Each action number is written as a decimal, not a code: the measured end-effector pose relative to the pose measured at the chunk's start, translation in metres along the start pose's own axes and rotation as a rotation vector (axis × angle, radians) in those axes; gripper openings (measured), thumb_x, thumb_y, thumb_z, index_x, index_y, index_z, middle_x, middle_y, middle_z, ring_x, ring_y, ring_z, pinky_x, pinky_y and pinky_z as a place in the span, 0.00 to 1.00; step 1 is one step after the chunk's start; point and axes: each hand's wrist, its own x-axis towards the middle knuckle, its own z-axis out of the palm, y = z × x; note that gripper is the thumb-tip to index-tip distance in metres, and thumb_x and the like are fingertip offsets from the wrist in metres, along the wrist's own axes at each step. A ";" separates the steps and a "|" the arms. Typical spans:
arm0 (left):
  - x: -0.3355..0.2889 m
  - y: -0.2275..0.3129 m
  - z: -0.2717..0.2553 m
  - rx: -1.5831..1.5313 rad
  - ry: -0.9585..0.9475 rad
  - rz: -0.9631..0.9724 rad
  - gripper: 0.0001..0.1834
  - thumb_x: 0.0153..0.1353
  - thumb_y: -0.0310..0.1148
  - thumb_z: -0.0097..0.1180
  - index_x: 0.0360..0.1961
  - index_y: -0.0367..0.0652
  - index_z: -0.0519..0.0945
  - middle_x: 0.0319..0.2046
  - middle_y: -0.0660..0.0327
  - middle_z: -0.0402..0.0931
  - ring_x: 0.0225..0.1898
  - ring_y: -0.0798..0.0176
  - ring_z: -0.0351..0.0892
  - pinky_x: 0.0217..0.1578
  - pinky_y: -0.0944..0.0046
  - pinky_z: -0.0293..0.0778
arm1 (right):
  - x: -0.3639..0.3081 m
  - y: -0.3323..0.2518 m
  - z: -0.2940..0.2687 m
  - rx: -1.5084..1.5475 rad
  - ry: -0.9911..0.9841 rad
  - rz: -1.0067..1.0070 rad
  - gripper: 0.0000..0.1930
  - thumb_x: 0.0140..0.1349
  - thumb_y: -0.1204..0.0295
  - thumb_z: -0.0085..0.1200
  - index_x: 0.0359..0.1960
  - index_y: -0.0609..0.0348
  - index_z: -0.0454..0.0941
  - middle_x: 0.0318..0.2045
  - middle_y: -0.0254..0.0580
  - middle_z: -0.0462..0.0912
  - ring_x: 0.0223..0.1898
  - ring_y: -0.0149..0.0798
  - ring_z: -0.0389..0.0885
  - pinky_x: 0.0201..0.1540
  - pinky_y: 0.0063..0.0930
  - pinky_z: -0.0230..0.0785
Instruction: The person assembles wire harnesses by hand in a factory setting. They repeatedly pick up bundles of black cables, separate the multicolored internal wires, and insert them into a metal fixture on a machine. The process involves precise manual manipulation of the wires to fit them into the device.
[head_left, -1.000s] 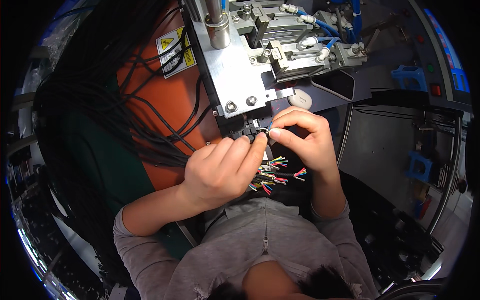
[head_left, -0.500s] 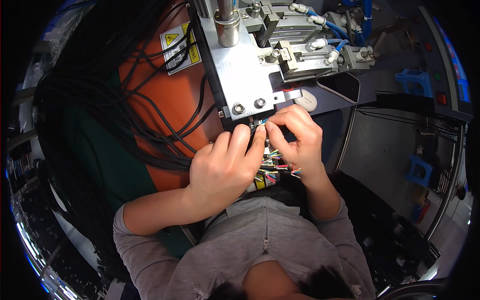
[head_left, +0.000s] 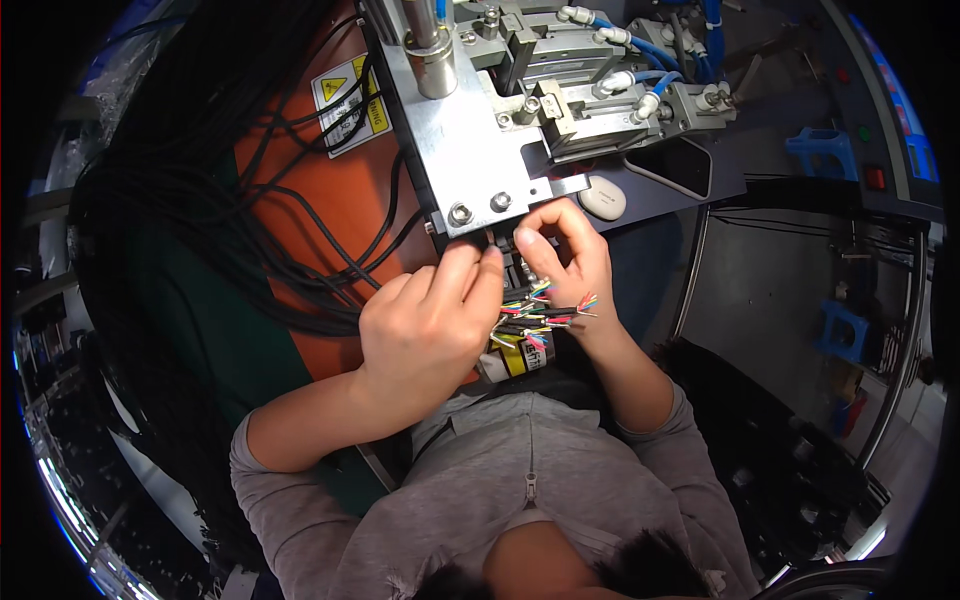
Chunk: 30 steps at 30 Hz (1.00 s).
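My left hand [head_left: 425, 315] is closed at the front edge of a silver metal plate [head_left: 455, 150], its thumb and index fingertips reaching to the plate's underside. What they pinch is hidden there. Close beside it, my right hand [head_left: 575, 260] has a bent index finger and thumb drawn together near the plate's corner; anything between them is too small to make out. Below and between the hands lies a bundle of black cables with stripped ends, their thin coloured wires [head_left: 538, 315] fanned out. A white and yellow labelled container [head_left: 515, 360] is partly visible under these ends.
Pneumatic cylinders [head_left: 600, 110] with blue hoses are mounted behind the plate. A white oval case [head_left: 602, 198] and a phone [head_left: 675, 168] lie right of it. Many black cables [head_left: 290, 200] drape over the orange surface [head_left: 300, 345] at left. Blue stools [head_left: 825, 152] stand at far right.
Both hands have shifted closer to the plate's edge, and the left fingertips now go under it. Blue wires seen between the fingertips before are out of sight. The whole view has shifted slightly.
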 end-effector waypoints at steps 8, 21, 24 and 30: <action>-0.007 0.000 -0.008 0.038 -0.130 -0.054 0.04 0.50 0.26 0.61 0.28 0.40 0.79 0.21 0.66 0.65 0.20 0.73 0.71 0.19 0.72 0.64 | 0.009 -0.002 -0.033 0.087 -0.364 -0.425 0.14 0.46 0.82 0.65 0.38 0.64 0.81 0.34 0.43 0.82 0.36 0.36 0.80 0.39 0.25 0.71; 0.001 -0.013 -0.008 -0.332 0.265 0.119 0.17 0.47 0.31 0.67 0.40 0.39 0.82 0.43 0.57 0.76 0.36 0.61 0.76 0.33 0.66 0.73 | 0.002 -0.015 -0.029 0.246 -0.208 -0.340 0.09 0.47 0.85 0.64 0.31 0.66 0.81 0.31 0.43 0.82 0.34 0.32 0.80 0.39 0.22 0.71; -0.005 -0.013 -0.006 -0.598 0.336 0.023 0.19 0.47 0.30 0.68 0.42 0.36 0.80 0.43 0.53 0.75 0.37 0.61 0.78 0.30 0.69 0.75 | -0.001 -0.018 -0.026 0.272 -0.168 -0.302 0.09 0.47 0.85 0.65 0.31 0.66 0.81 0.32 0.45 0.82 0.35 0.33 0.80 0.39 0.22 0.71; 0.001 -0.011 -0.001 -0.409 0.238 0.119 0.13 0.51 0.28 0.63 0.38 0.33 0.80 0.25 0.61 0.74 0.21 0.67 0.76 0.17 0.70 0.69 | -0.008 -0.032 -0.001 0.441 0.005 -0.373 0.10 0.48 0.84 0.64 0.33 0.66 0.79 0.34 0.47 0.82 0.34 0.35 0.80 0.39 0.24 0.72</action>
